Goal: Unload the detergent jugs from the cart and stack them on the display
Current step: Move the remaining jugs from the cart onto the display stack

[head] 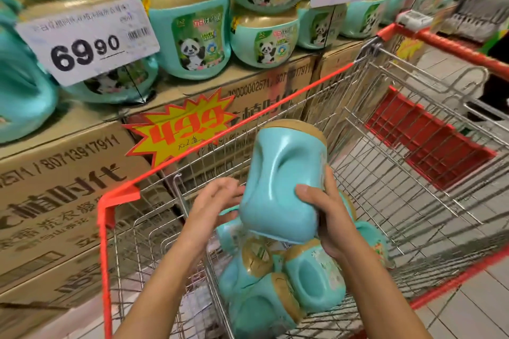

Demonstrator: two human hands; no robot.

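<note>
One jug (283, 181): teal, gold cap, held mid-frame above cart (118, 201).
R hand (325, 212): grips jug's base.
L hand (213, 201): fingers straight, touching jug's side.

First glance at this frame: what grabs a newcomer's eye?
A teal jug with a gold cap is held mid-frame over the cart: the right hand grips its base, the left hand is at its side. Below it, more jugs lie tumbled in the cart. Upper left, a big 69.90 price sign fronts the display jugs, and a yellow starburst tag sits on the cartons beneath.
</note>
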